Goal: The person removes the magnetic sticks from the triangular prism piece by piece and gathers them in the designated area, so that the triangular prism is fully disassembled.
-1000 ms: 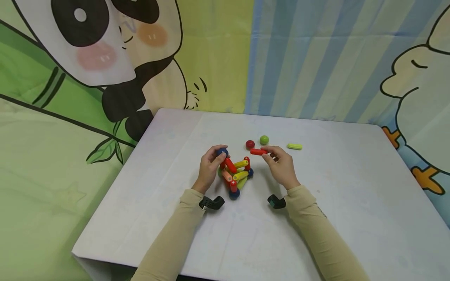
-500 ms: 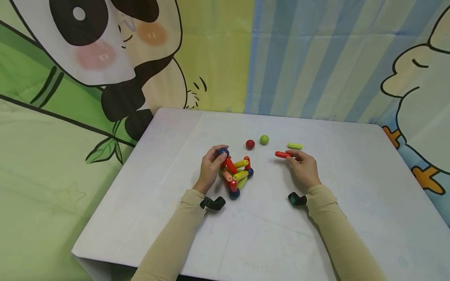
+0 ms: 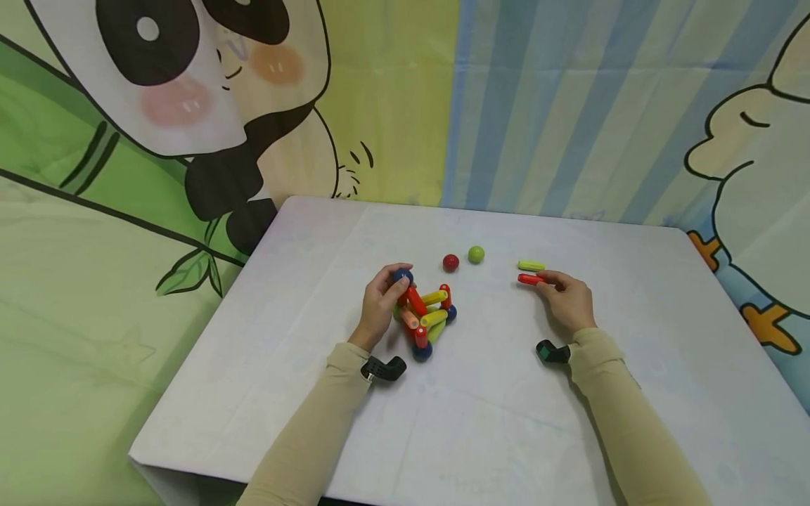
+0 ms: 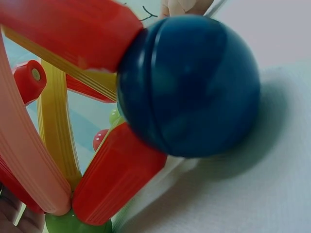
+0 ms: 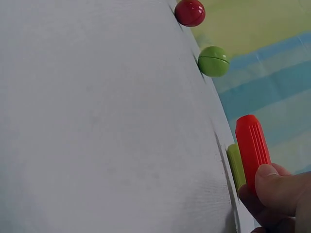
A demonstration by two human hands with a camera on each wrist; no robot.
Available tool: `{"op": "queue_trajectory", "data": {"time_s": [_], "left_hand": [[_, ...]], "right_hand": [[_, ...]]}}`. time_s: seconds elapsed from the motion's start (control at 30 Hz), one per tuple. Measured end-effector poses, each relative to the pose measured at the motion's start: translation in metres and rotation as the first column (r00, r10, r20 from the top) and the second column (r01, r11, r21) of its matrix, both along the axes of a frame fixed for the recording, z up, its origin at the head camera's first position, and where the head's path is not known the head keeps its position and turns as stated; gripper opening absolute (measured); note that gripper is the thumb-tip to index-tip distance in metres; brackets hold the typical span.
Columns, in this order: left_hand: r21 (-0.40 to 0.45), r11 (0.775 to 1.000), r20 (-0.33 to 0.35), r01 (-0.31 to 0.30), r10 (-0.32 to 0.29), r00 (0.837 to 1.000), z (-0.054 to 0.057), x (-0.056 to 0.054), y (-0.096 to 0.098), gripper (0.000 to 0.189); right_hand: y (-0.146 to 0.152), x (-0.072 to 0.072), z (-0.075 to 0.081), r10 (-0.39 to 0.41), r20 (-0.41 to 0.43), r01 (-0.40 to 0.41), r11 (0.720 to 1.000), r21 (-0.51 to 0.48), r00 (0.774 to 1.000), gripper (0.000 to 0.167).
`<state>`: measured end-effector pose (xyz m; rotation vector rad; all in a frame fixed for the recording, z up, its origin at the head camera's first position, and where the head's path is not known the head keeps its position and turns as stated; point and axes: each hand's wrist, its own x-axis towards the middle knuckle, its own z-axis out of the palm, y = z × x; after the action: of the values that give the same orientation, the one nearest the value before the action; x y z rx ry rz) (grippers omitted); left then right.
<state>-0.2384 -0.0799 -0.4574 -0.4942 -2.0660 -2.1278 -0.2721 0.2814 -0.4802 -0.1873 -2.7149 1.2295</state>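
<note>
My left hand (image 3: 377,302) grips a blue ball (image 3: 402,275) at the far left corner of a structure of magnetic rods and balls. Red, yellow, green and orange-pink rods make up that structure, with a yellow rod (image 3: 434,318) across its middle. Another blue ball (image 4: 194,87) fills much of the left wrist view, joined to red rods. Out to the right, my right hand (image 3: 569,301) pinches a loose red rod (image 3: 529,279) between thumb and fingers. A yellow-green rod (image 3: 531,266) lies just beyond it, partly hidden behind the red rod in the right wrist view.
A red ball (image 3: 451,263) and a green ball (image 3: 477,254) lie behind the structure on the white table (image 3: 354,436). A printed curtain (image 3: 392,105) hangs along the table's back edge. Each wrist wears a black strap-on device.
My right hand has moved right, away from the structure, carrying the red rod over to the yellow-green rod. The left hand stays on the blue ball.
</note>
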Motion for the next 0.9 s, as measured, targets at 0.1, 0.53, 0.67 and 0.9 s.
{"op": "queue_trajectory", "data": {"time_s": [0.1, 0.53, 0.67, 0.9], "left_hand": [[0.018, 1.000, 0.000, -0.004, 0.004, 1.000, -0.011, -0.006, 0.000, 0.033], [0.031, 0.999, -0.006, 0.005, -0.004, 1.000, -0.006, -0.002, 0.002, 0.030], [0.016, 1.000, -0.009, 0.012, -0.011, 1.000, 0.010, 0.007, 0.002, 0.031], [0.002, 1.000, -0.002, 0.020, -0.020, 1.000, 0.017, 0.012, 0.001, 0.033]], "right_hand": [[0.003, -0.001, -0.001, -0.009, 0.009, 0.009, 1.000, 0.022, 1.000, 0.034], [0.005, -0.008, -0.002, 0.015, -0.027, -0.012, 0.991, 0.134, 1.000, 0.033], [0.006, -0.010, -0.004, 0.015, -0.030, -0.010, 0.988, 0.154, 0.999, 0.033], [0.005, -0.012, -0.006, 0.014, -0.029, -0.009, 0.987, 0.162, 0.999, 0.034]]}}
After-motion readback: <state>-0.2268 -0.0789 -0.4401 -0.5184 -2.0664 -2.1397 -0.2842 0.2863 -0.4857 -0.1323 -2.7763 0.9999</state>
